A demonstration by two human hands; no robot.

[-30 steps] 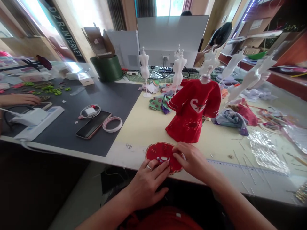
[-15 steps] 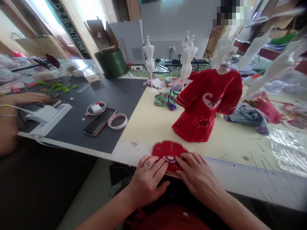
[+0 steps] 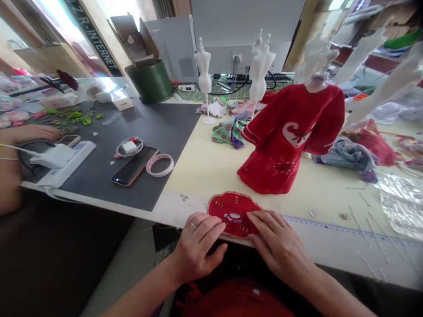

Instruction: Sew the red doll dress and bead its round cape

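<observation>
A round red cloth collar with a scalloped beaded border lies flat at the table's front edge. Its central hole has a strip of shiny beads along the near side. My left hand rests its fingertips on the collar's left side, fingers stretched and thumb apart. On the right side, my right hand lies with extended fingers over the rim, hiding part of it. Behind them stands a small red dress on a white mannequin, with a white heart-like motif and beaded cuffs.
Small white mannequins stand near a monitor. A phone, tape roll and charger lie left on a dark mat. Bead strands and a ruler lie right. Another person's hand is far left.
My hands have drawn apart, fingertips moving outward from the collar's hole, so more of the bead strip shows. The camera view has shifted slightly.
</observation>
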